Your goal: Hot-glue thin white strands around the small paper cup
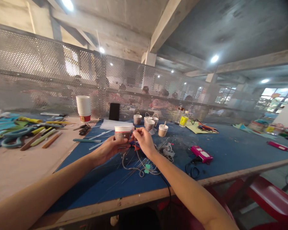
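Note:
My left hand (109,148) is closed around a small paper cup (123,129) with a white upper part, a red line and a grey-brown wrapping on its lower part. Close against the cup's right side, my right hand (145,142) pinches a grey cord (139,157); the fingertips partly hide the cord there. From the fingers the cord hangs down and loops over the blue table mat (91,185). Behind the hands stand several similar small cups (149,124), some with cord handles. A tangle of grey cord (168,151) lies right of my right hand.
Scissors (13,137) and clay tools (51,139) lie left, before a stack of paper cups (83,107). A yellow-labelled bottle (183,119) stands behind, near a magenta box (201,154). A perforated metal screen (124,86) borders the table; a red chair (273,195) is right.

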Demonstrator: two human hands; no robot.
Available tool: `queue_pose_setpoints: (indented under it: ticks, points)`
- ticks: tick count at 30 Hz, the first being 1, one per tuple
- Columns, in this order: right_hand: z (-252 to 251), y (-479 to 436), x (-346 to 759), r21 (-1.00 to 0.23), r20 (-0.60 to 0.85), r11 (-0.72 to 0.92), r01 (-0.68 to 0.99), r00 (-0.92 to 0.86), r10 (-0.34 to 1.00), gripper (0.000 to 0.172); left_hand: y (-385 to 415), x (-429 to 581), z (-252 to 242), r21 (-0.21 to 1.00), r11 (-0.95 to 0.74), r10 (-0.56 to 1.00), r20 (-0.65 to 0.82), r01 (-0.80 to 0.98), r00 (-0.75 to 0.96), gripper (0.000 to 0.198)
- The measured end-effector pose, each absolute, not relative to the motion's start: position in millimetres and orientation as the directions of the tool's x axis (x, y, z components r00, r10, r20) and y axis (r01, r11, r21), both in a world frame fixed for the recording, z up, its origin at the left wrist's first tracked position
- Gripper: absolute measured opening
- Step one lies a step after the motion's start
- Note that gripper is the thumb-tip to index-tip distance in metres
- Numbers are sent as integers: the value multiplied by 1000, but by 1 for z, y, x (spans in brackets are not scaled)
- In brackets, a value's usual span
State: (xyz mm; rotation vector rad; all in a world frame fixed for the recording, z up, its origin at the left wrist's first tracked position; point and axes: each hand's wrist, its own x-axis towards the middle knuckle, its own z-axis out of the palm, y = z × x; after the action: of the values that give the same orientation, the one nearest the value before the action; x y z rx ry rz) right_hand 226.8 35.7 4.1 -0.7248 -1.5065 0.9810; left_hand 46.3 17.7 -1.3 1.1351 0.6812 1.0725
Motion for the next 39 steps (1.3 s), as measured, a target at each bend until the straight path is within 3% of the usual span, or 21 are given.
queue_pose_setpoints:
  ticks: [27, 39]
  points:
    - [-1, 42, 230, -886, 454, 463, 27, -148, 878, 18, 15, 47, -1, 936, 53, 906, 103, -349, 412, 39]
    - [2, 39, 228, -919, 384, 393, 32, -144, 912, 19, 12, 48, 0, 936, 59, 904, 97, -346, 417, 38]
